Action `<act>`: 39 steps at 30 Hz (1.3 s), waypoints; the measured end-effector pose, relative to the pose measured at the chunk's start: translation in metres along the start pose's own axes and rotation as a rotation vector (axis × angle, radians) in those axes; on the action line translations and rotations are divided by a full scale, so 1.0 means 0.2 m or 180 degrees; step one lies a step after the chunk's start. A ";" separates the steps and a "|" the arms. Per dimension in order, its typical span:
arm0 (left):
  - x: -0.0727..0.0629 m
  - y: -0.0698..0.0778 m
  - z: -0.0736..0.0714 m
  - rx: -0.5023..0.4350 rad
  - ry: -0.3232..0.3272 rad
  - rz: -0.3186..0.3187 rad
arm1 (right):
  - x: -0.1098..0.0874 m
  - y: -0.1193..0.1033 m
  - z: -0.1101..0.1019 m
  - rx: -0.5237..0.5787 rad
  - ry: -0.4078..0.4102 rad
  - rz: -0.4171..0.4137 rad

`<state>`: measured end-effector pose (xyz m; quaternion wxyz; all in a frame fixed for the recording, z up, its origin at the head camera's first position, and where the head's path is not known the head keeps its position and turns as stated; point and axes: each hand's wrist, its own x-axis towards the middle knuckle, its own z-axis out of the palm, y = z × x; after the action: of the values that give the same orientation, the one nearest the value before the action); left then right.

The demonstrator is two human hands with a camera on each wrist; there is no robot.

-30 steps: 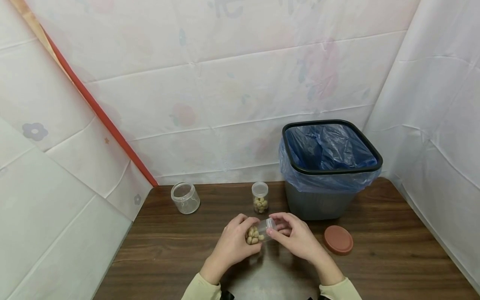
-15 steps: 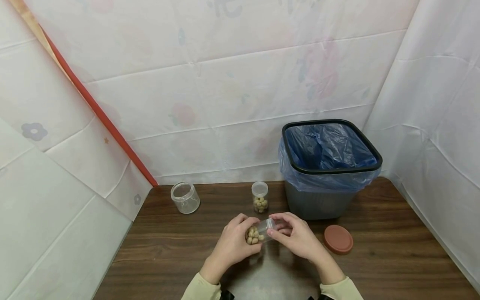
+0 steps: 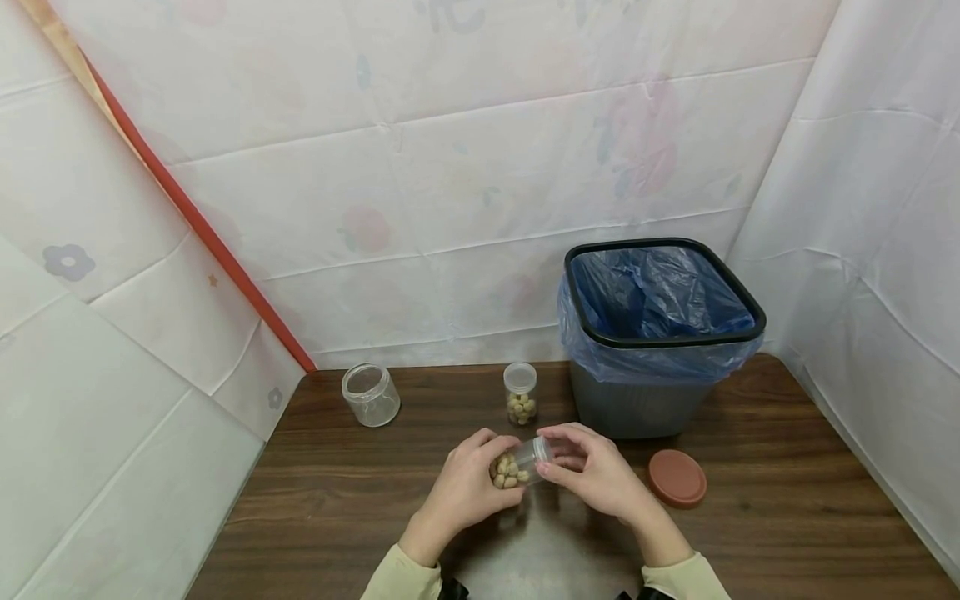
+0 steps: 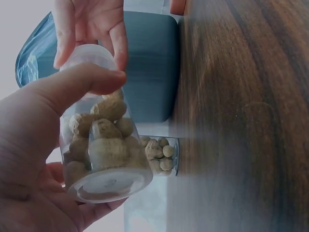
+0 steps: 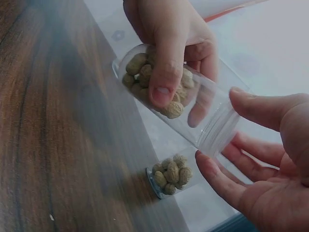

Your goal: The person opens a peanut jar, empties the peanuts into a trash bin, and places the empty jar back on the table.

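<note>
My left hand (image 3: 467, 485) grips a clear plastic jar (image 3: 525, 457) tilted sideways, its base toward the left and its capped end toward the right. Unshelled peanuts (image 4: 108, 152) fill the lower part of it in the left wrist view. At the other end, the thumb and fingers of my right hand (image 3: 600, 473) pinch the translucent lid (image 3: 541, 448). The right wrist view shows that thumb on one side of the lid and fingertips on the other. Behind both hands, a second capped jar of peanuts (image 3: 521, 406) stands upright on the table.
A lidless glass jar (image 3: 373, 402) stands at the back left of the wooden table (image 3: 300, 508). At the back right is a grey bin (image 3: 637, 408) lined with a blue bag (image 3: 667, 367). A reddish-brown round lid (image 3: 677, 478) lies right of my right hand.
My right thumb has slid slightly down along the lid. The left hand, the held jar and the other things keep their places.
</note>
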<state>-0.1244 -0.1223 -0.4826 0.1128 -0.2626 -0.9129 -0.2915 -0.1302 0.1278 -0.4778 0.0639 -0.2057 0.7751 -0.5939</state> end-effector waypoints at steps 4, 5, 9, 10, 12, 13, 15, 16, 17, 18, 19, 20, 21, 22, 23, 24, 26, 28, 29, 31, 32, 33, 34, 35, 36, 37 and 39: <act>0.00 0.00 -0.01 -0.0101 -0.0068 -0.0023 | -0.01 0.00 -0.02 0.0040 -0.0094 -0.0138; 0.00 0.00 -0.01 -0.0117 -0.0079 -0.0028 | -0.01 0.00 -0.02 0.0046 -0.0112 -0.0162; 0.00 -0.01 -0.01 -0.0149 -0.0110 -0.0043 | -0.01 0.00 -0.02 0.0061 -0.0157 -0.0193; 0.00 -0.01 -0.01 -0.0155 -0.0113 -0.0041 | -0.01 0.00 -0.02 0.0069 -0.0169 -0.0192; 0.00 -0.01 -0.01 -0.0175 -0.0117 -0.0038 | -0.01 0.00 -0.03 0.0071 -0.0188 -0.0193; 0.00 -0.01 -0.01 -0.0184 -0.0121 -0.0041 | -0.01 0.00 -0.03 0.0071 -0.0196 -0.0195; 0.00 -0.01 -0.01 -0.0203 -0.0132 -0.0042 | -0.01 0.00 -0.03 0.0084 -0.0206 -0.0197; 0.00 -0.01 -0.01 -0.0214 -0.0137 -0.0043 | -0.01 0.00 -0.03 0.0090 -0.0209 -0.0199; 0.00 -0.01 -0.02 -0.0221 -0.0146 -0.0046 | -0.01 0.00 -0.03 0.0089 -0.0209 -0.0202; 0.00 -0.01 -0.02 -0.0231 -0.0158 -0.0049 | -0.01 -0.01 -0.03 0.0085 -0.0205 -0.0202; 0.00 -0.01 -0.02 -0.0231 -0.0173 -0.0061 | -0.01 -0.01 -0.03 0.0085 -0.0208 -0.0200; 0.00 -0.01 -0.02 -0.0236 -0.0186 -0.0069 | -0.01 -0.01 -0.03 0.0086 -0.0212 -0.0202; 0.00 -0.01 -0.02 -0.0243 -0.0202 -0.0080 | -0.01 -0.01 -0.03 0.0084 -0.0221 -0.0208; 0.00 -0.01 -0.02 -0.0246 -0.0219 -0.0095 | -0.01 -0.01 -0.03 0.0076 -0.0227 -0.0216; 0.00 -0.01 -0.02 -0.0247 -0.0238 -0.0106 | -0.01 -0.01 -0.03 0.0074 -0.0237 -0.0225; 0.00 -0.01 -0.03 -0.0251 -0.0257 -0.0118 | -0.01 -0.01 -0.03 0.0073 -0.0246 -0.0244; 0.00 -0.01 -0.03 -0.0250 -0.0289 -0.0138 | -0.01 0.00 -0.04 0.0085 -0.0275 -0.0283; 0.00 -0.01 -0.03 -0.0253 -0.0311 -0.0144 | -0.01 0.00 -0.04 0.0089 -0.0298 -0.0319; 0.00 -0.01 -0.03 -0.0255 -0.0318 -0.0143 | -0.01 0.00 -0.04 0.0094 -0.0309 -0.0334; 0.00 -0.01 -0.03 -0.0268 -0.0325 -0.0140 | -0.01 0.00 -0.04 0.0088 -0.0320 -0.0354; 0.00 -0.01 -0.03 -0.0273 -0.0327 -0.0138 | -0.01 0.00 -0.04 0.0079 -0.0320 -0.0360; 0.00 -0.01 -0.03 -0.0279 -0.0325 -0.0130 | -0.01 0.00 -0.04 0.0072 -0.0321 -0.0366; 0.00 -0.01 -0.03 -0.0279 -0.0324 -0.0121 | -0.01 0.00 -0.04 0.0063 -0.0321 -0.0372; 0.00 -0.01 -0.03 -0.0276 -0.0322 -0.0113 | -0.01 -0.01 -0.04 0.0057 -0.0319 -0.0380; 0.00 -0.01 -0.03 -0.0274 -0.0320 -0.0101 | -0.01 -0.01 -0.04 0.0050 -0.0315 -0.0387; 0.00 -0.01 -0.03 -0.0270 -0.0314 -0.0086 | -0.01 -0.01 -0.04 0.0048 -0.0317 -0.0396; 0.00 -0.01 -0.03 -0.0266 -0.0312 -0.0063 | -0.01 0.00 -0.05 0.0049 -0.0322 -0.0412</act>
<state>-0.1255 -0.1266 -0.4780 0.0540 -0.2720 -0.9069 -0.3173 -0.1308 0.1368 -0.4749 0.0661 -0.2846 0.7514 -0.5916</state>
